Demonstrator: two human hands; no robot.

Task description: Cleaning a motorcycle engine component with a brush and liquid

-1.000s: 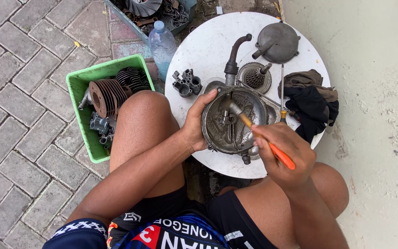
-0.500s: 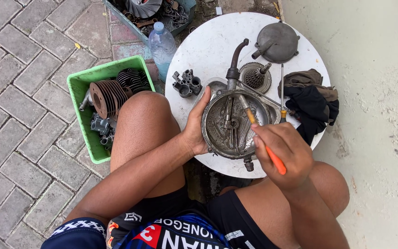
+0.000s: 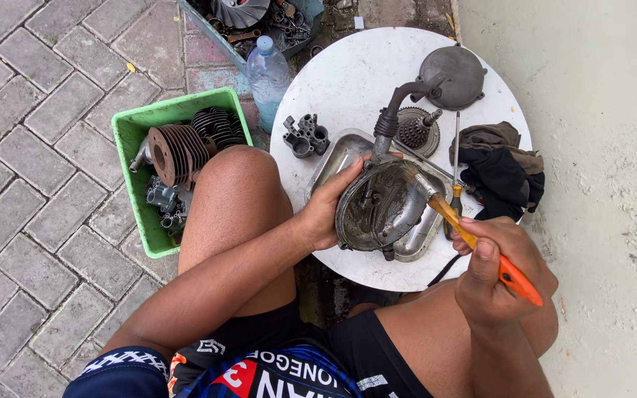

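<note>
A grimy, round grey engine cover (image 3: 381, 210) is gripped at its rim by the left hand (image 3: 327, 210), tilted over the metal tray (image 3: 333, 158). An orange-handled brush (image 3: 481, 247) is clasped in the right hand (image 3: 499, 269), its bristles touching the cover's upper edge.

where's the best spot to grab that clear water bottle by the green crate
Probably around the upper body of the water bottle, just under its blue cap, coming from above. It stands upright on the paving, hemmed in by the green crate on one side and the round white table on the other, so the top is freest.

Left hand (image 3: 331, 210) open, cupped, gripping; right hand (image 3: 497, 269) fisted, thumb up.
</note>
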